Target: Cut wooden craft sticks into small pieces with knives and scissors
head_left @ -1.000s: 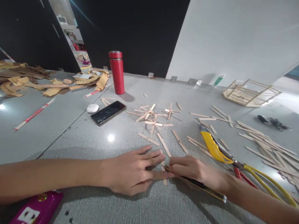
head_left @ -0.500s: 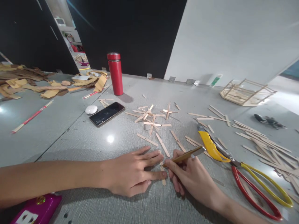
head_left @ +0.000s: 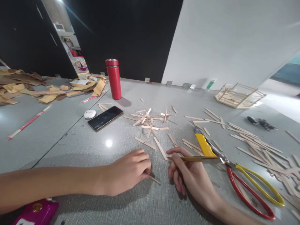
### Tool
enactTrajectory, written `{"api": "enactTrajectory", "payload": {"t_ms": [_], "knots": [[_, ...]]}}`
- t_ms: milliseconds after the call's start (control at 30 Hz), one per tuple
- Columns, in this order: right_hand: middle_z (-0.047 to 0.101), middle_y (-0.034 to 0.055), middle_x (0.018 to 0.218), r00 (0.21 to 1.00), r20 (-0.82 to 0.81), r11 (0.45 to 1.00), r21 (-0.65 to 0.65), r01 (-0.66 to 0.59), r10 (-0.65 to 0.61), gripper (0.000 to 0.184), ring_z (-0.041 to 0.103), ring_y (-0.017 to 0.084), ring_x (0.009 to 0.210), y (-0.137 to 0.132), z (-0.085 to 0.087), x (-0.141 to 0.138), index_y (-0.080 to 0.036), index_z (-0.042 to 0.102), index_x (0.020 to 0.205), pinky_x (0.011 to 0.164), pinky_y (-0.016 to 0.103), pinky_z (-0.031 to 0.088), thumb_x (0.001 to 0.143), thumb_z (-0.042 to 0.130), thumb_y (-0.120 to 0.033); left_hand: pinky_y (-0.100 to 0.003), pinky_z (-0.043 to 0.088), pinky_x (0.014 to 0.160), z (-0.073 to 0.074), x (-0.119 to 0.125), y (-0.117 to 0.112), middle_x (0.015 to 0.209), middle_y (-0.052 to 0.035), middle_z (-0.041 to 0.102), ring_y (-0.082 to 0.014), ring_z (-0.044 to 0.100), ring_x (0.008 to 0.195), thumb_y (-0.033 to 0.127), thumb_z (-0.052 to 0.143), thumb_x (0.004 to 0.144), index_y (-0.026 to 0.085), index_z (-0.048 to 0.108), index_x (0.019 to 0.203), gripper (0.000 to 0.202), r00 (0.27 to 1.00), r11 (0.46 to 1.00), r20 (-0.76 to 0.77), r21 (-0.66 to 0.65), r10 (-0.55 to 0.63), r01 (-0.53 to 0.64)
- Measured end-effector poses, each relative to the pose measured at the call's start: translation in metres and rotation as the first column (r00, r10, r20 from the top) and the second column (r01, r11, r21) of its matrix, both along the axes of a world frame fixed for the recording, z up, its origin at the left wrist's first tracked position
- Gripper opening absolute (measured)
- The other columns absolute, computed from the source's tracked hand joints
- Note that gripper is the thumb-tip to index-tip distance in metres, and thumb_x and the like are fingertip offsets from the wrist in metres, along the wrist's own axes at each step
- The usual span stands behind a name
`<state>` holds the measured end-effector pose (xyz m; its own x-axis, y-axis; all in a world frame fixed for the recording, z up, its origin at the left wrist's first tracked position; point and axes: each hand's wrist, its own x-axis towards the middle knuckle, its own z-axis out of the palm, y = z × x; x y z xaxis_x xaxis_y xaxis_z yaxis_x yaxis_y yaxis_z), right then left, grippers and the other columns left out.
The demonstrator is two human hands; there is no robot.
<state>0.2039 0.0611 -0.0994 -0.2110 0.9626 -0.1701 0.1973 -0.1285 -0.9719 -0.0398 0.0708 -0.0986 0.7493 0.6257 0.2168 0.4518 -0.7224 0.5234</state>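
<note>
My left hand (head_left: 133,170) is closed, its fingertips pinching a flat wooden craft stick (head_left: 155,179) that shows edge-on just above the grey tabletop. Beside it, my right hand (head_left: 189,175) grips a slim gold-coloured cutter (head_left: 197,158) like a pen, its tip pointing left and its back end right. The two hands are apart. Just beyond them lie loose sticks, one of them a slotted stick (head_left: 145,143). Farther off stand small star-shaped stick assemblies (head_left: 150,127), some sticks crossing through others.
Red-and-yellow-handled shears (head_left: 227,162) and a yellow utility knife (head_left: 204,143) lie right of my right hand, near piled sticks (head_left: 255,140). A phone (head_left: 105,118), white earbud case (head_left: 89,114) and red flask (head_left: 114,79) stand left. A stick frame (head_left: 239,97) sits back right.
My left hand has gone from lying spread over the stick to pinching it and turning it on edge. My right hand has drawn the cutter off the stick, its back end now lower.
</note>
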Motion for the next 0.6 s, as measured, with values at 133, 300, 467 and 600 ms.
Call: {"api": "enactTrajectory", "payload": {"t_ms": [133,300,467,600], "knots": [[0.066,-0.0014,0.070,0.993,0.033,0.992,0.063,-0.112,0.110,0.045,0.053,0.008,0.044,-0.004,0.005,0.001,-0.020,0.061,0.113,0.041,0.019,0.037,0.106,0.042,-0.060,-0.024,0.048,0.068,0.011,-0.001,-0.003,0.087,0.0010,0.061,-0.0135,0.056,0.077,0.012,0.053,0.104,0.019,0.055,0.096,0.011,0.993,0.978,0.069,-0.188,0.100,-0.085],[0.056,-0.0030,0.055,0.905,0.262,0.920,0.112,-0.374,0.336,0.047,0.046,0.008,0.043,-0.014,0.036,-0.005,-0.019,0.062,0.077,0.044,0.021,0.037,0.105,0.048,-0.054,-0.022,0.044,0.061,0.039,-0.003,-0.009,0.077,0.0043,0.059,-0.0103,0.053,0.066,0.025,0.044,0.109,0.021,0.056,0.096,0.019,0.981,0.925,0.120,-0.365,0.154,-0.101],[0.045,-0.0072,0.048,0.964,0.157,0.976,-0.005,-0.218,0.216,0.048,0.036,0.007,0.040,-0.027,0.074,-0.015,-0.021,0.060,0.074,0.041,0.020,0.028,0.101,0.049,-0.060,-0.024,0.049,0.071,0.068,-0.005,-0.021,0.086,0.0010,0.068,-0.0119,0.061,0.077,0.034,0.045,0.110,0.023,0.064,0.105,0.023,0.947,0.792,0.238,-0.610,0.218,-0.029],[0.045,-0.0069,0.047,0.965,0.145,0.975,0.007,-0.220,0.217,0.048,0.037,0.008,0.040,-0.032,0.085,-0.010,-0.022,0.061,0.074,0.042,0.021,0.029,0.099,0.051,-0.062,-0.022,0.050,0.070,0.077,-0.006,-0.031,0.087,0.0008,0.070,-0.0115,0.064,0.078,0.036,0.045,0.110,0.024,0.063,0.112,0.022,0.917,0.772,0.310,-0.636,0.252,0.003]]}}
